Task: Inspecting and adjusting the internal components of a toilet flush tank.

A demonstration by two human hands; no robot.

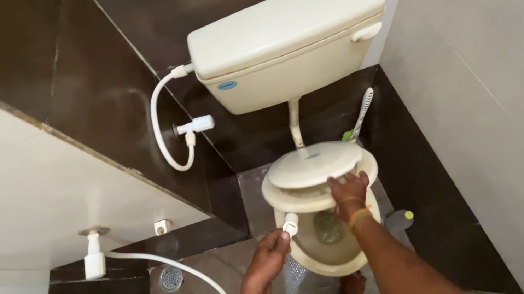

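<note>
Here the person stands over a cream toilet bowl (330,268) in a narrow tiled stall. The left hand (268,257) has its grip clenched around a white spray nozzle (290,224), held at the bowl's left rim, with a white hose (176,268) running from it across to a wall fitting (94,259). The right hand (349,190), an orange band at its wrist, has its grip grasping the front edge of the seat and lid (312,168), which sit tilted above the bowl. A cream cistern (287,42) hangs on the dark wall behind, and a brush (359,117) leans in the corner. A floor drain (170,278) lies to the left.
</note>
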